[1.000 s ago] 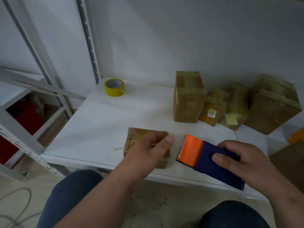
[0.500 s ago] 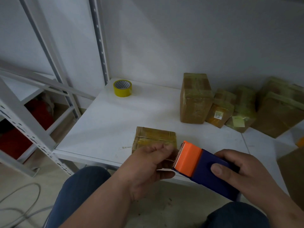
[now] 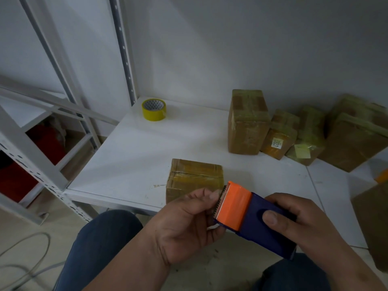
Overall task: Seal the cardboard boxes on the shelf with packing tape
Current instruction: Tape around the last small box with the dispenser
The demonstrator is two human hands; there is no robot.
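R hand (image 3: 302,225) is gripping the blue body of the tape dispenser (image 3: 254,221), fingers curled round it, thumb lying on top. L hand (image 3: 186,223) is pinching at the toothed edge by the orange head, thumb and fingers pressed together; the tape itself is too thin to tell. Both are hovering over the shelf (image 3: 134,156) front edge, just in front of the small box (image 3: 194,177). Four taped boxes (image 3: 247,122) are sitting against the back wall, w/ a yellow tape roll (image 3: 154,109) in the far-left corner.
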